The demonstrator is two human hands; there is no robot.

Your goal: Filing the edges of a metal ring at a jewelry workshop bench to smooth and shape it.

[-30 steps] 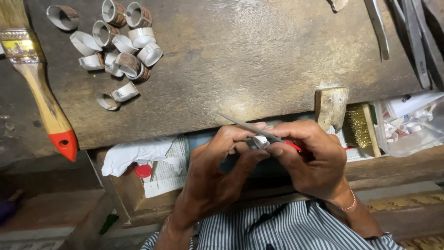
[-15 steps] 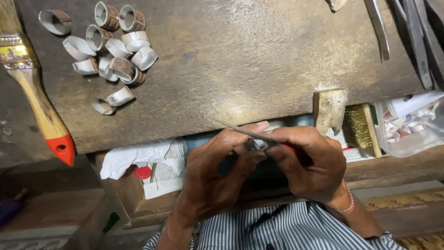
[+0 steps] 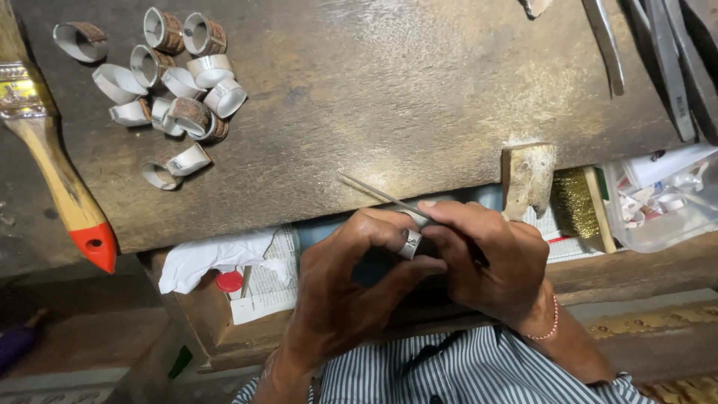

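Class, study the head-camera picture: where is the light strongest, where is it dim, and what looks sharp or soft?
Head view: light falls brightest on the worn bench top, giving a pale sheen; the floor at lower left is dim; the left hand, right hand, the small ring between them and the thin file look sharp; the frame edges bend slightly.

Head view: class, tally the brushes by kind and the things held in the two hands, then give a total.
Wooden paintbrush: 1
Brass wire brush: 1
Metal ring, held in the left hand: 1
Thin metal tool, held in the right hand: 1
Total: 4
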